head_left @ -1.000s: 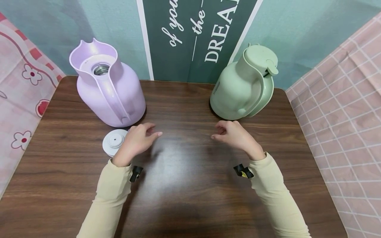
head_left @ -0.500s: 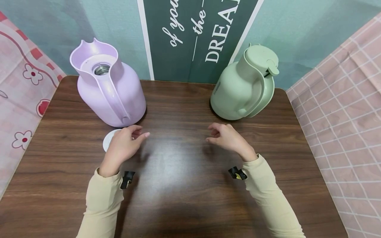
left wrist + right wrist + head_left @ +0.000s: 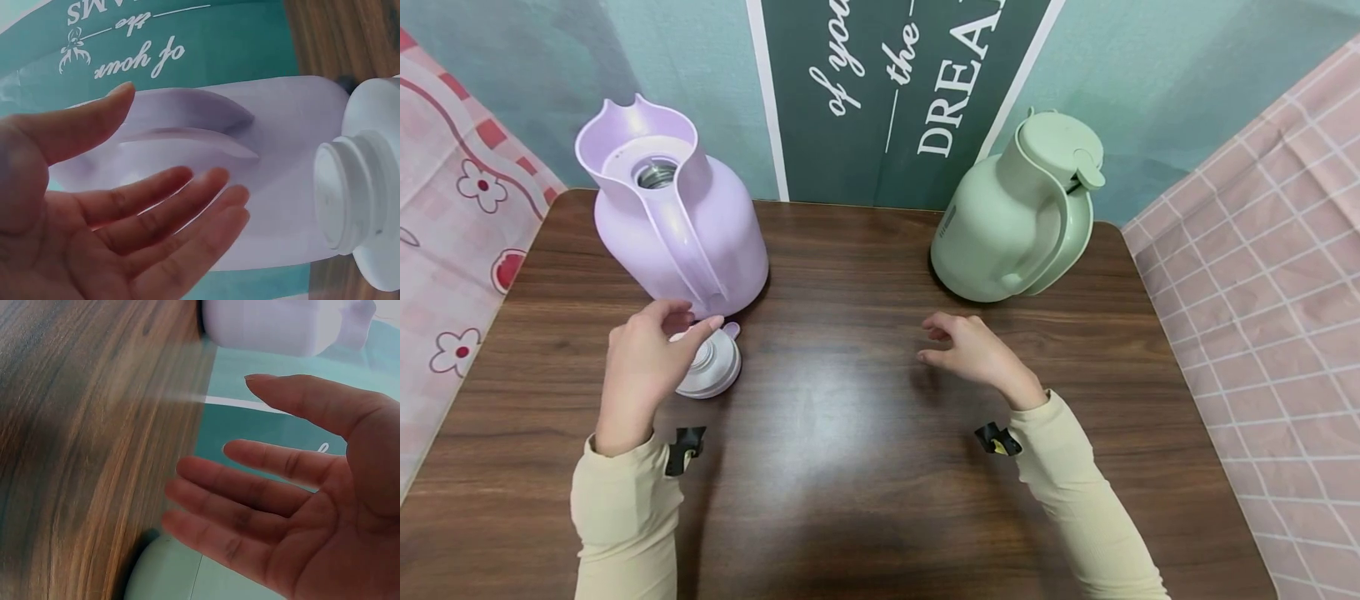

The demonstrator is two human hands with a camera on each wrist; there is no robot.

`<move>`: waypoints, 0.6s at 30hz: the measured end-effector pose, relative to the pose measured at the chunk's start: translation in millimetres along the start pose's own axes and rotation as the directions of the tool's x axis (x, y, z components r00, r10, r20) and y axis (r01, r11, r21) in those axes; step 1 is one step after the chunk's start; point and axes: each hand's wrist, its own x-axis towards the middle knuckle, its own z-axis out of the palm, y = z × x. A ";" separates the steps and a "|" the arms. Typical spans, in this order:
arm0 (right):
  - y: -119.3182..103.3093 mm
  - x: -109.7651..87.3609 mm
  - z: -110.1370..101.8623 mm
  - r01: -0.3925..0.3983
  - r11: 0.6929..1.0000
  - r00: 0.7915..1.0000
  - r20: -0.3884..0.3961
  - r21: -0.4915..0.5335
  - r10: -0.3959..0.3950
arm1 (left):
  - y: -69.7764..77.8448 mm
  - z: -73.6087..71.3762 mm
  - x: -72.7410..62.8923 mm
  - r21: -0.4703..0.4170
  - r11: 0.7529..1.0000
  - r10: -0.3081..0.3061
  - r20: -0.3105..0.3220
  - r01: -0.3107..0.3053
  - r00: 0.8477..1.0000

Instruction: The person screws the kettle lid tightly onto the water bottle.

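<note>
"What does the stopper point(image 3: 715, 372) look like?"

"It's white and round. It has a wide flat part, with smaller round steps in the middle. A little lilac tab point(image 3: 732, 331) sticks out at its edge."

"And the lilac jug point(image 3: 735, 233)?"

"It's smooth and fat, with a long handle. You can look down its mouth at a shiny ring point(image 3: 656, 174). It stands by the back left corner of the table point(image 3: 850, 417)."

"Where's the stopper, next to the left hand point(image 3: 643, 358)?"

"Just in front of that jug, nearer the table's left edge than its right. From the head, the hand hides a bit of it. From the left wrist, it's past the fingertips, not touching."

"What about the grip?"

"Thumb and fingers are apart, holding nothing. The right hand point(image 3: 976, 354) is the same. The green jug point(image 3: 988, 229) stands beyond it, near the back right corner."
</note>
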 end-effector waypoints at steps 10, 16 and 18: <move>-6.1 1.3 3.8 0.006 1.000 1.000 0.004 0.001 -0.006 | 13.1 -6.3 11.6 -0.033 0.998 0.059 -0.065 -0.061 0.996; -11.3 2.7 4.6 0.025 1.000 1.000 -0.006 -0.007 -0.025 | 19.2 -10.1 18.7 -0.003 0.998 0.057 -0.075 -0.057 0.996; -12.6 3.5 4.9 0.023 1.000 1.000 0.004 -0.005 -0.023 | 20.0 -10.8 21.1 0.006 0.999 0.050 -0.068 -0.050 0.996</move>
